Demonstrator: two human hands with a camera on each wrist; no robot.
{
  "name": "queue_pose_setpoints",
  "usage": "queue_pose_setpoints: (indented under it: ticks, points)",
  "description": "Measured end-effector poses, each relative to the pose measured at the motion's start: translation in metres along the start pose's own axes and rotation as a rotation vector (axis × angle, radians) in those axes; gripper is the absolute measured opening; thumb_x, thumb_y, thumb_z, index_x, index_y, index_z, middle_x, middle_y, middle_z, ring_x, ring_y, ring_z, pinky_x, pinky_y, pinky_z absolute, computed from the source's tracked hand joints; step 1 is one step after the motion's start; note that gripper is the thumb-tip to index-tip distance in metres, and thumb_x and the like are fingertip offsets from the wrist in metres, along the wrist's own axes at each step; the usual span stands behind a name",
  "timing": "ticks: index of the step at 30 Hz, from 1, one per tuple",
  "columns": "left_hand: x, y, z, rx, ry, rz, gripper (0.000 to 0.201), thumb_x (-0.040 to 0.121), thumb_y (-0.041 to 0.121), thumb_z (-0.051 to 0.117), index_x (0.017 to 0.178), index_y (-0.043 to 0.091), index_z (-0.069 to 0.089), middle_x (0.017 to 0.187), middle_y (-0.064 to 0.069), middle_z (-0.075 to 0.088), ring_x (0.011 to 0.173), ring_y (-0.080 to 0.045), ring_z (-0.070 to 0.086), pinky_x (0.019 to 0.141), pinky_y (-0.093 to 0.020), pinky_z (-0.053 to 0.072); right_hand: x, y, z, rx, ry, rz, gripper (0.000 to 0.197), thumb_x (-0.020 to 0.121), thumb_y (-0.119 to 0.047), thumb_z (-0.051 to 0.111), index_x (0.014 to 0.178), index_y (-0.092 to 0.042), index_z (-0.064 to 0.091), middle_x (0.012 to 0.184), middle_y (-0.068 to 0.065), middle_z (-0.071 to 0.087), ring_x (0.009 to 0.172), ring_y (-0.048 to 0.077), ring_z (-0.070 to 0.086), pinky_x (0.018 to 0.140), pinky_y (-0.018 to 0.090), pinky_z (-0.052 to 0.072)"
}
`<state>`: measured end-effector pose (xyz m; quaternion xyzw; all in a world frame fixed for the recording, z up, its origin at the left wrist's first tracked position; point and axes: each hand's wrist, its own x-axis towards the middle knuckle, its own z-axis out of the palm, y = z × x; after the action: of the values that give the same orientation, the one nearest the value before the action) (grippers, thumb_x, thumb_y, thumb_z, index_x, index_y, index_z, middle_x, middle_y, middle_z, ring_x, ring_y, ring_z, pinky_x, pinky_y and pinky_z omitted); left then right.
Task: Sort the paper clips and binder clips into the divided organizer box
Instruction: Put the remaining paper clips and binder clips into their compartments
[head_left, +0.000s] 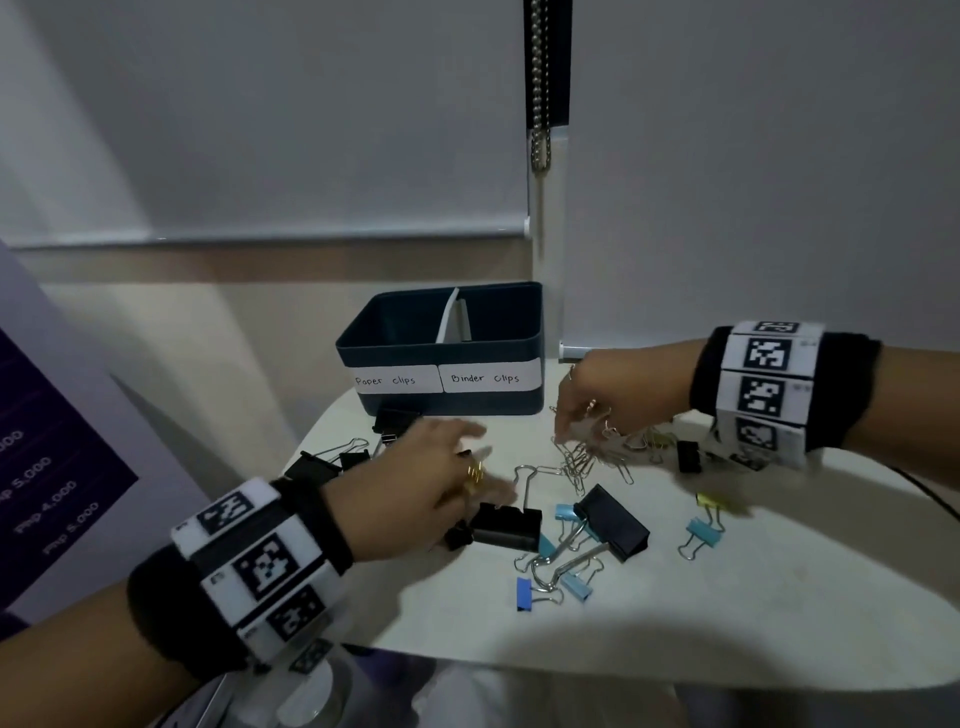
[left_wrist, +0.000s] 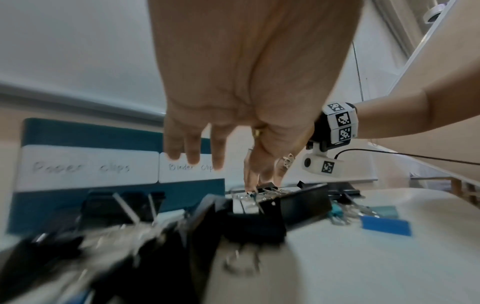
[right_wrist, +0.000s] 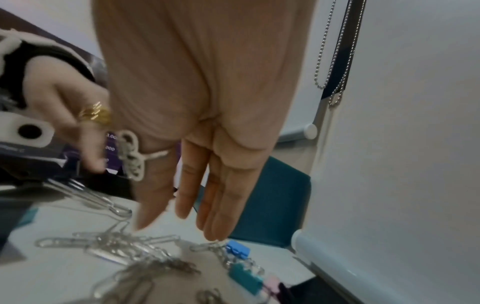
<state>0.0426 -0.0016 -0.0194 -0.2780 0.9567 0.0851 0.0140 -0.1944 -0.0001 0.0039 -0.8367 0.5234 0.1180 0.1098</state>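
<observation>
The dark blue organizer box (head_left: 441, 353) stands at the table's back, labelled "Paper clips" on the left and "Binder clips" on the right, with a white divider inside. My left hand (head_left: 467, 457) hovers with straight fingers over black binder clips (head_left: 506, 525) and holds nothing; from the left wrist its fingers (left_wrist: 192, 152) point toward the box (left_wrist: 78, 131). My right hand (head_left: 571, 421) points down, straight fingers (right_wrist: 215, 226) just over a pile of silver paper clips (head_left: 579, 462) (right_wrist: 116, 240), gripping none.
More binder clips lie across the white table (head_left: 727, 597): a large black one (head_left: 615, 522), light blue ones (head_left: 704, 535), a blue one (head_left: 524, 592), a yellow one (head_left: 711, 501). Roller blinds with a bead chain (head_left: 540, 104) hang behind. A purple poster (head_left: 47, 467) stands left.
</observation>
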Motion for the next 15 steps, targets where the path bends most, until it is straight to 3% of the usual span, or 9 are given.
queue_pose_setpoints:
  ticks: [3, 6, 8, 10, 12, 15]
  points:
    - [0.025, 0.01, -0.02, 0.011, 0.212, -0.017, 0.031, 0.091, 0.02, 0.051, 0.118, 0.032, 0.061, 0.13, 0.002, 0.047, 0.12, -0.011, 0.042, 0.096, -0.016, 0.03, 0.003, 0.002, 0.003, -0.018, -0.009, 0.109, 0.039, 0.08, -0.027, 0.069, 0.116, -0.016, 0.06, 0.109, -0.001, 0.065, 0.098, 0.014, 0.06, 0.088, 0.026, 0.05]
    - [0.064, 0.025, -0.033, 0.052, 0.143, -0.008, 0.025, 0.085, 0.023, 0.062, 0.109, 0.02, 0.067, 0.102, 0.003, 0.064, 0.094, -0.009, 0.058, 0.075, -0.01, 0.032, 0.007, -0.001, 0.006, 0.033, -0.046, 0.173, 0.039, 0.079, -0.023, 0.071, 0.115, -0.013, 0.059, 0.103, -0.002, 0.062, 0.097, 0.015, 0.058, 0.085, 0.024, 0.048]
    - [0.088, 0.033, -0.03, 0.08, 0.045, -0.044, 0.025, 0.079, 0.025, 0.069, 0.102, 0.015, 0.069, 0.077, 0.009, 0.06, 0.069, -0.004, 0.053, 0.062, -0.009, 0.034, 0.009, -0.001, 0.009, 0.087, -0.019, 0.169, 0.032, 0.081, -0.018, 0.069, 0.111, -0.011, 0.06, 0.095, -0.002, 0.059, 0.089, 0.014, 0.056, 0.076, 0.019, 0.046]
    - [0.105, 0.037, -0.022, 0.092, -0.061, -0.113, 0.031, 0.072, 0.031, 0.076, 0.096, 0.013, 0.069, 0.076, 0.008, 0.061, 0.068, -0.006, 0.054, 0.065, -0.012, 0.041, 0.009, 0.001, 0.01, 0.098, -0.007, 0.168, 0.028, 0.082, -0.016, 0.068, 0.108, -0.007, 0.062, 0.09, -0.001, 0.057, 0.084, 0.014, 0.053, 0.065, 0.012, 0.041]
    - [0.115, 0.036, -0.012, 0.061, -0.143, -0.161, 0.031, 0.067, 0.038, 0.079, 0.084, 0.016, 0.066, 0.078, 0.005, 0.064, 0.077, -0.012, 0.061, 0.075, -0.021, 0.05, 0.007, 0.004, 0.012, 0.106, -0.017, 0.158, 0.023, 0.082, -0.018, 0.068, 0.103, -0.009, 0.065, 0.088, -0.002, 0.059, 0.083, 0.013, 0.055, 0.069, 0.016, 0.046]
    - [0.121, 0.036, -0.006, 0.053, -0.174, -0.184, 0.034, 0.065, 0.036, 0.081, 0.088, 0.014, 0.068, 0.086, 0.0, 0.07, 0.085, -0.016, 0.066, 0.083, -0.028, 0.054, 0.002, 0.01, 0.014, 0.096, -0.022, 0.13, 0.015, 0.083, -0.017, 0.066, 0.097, -0.012, 0.069, 0.093, 0.001, 0.069, 0.082, 0.01, 0.057, 0.077, 0.02, 0.046]
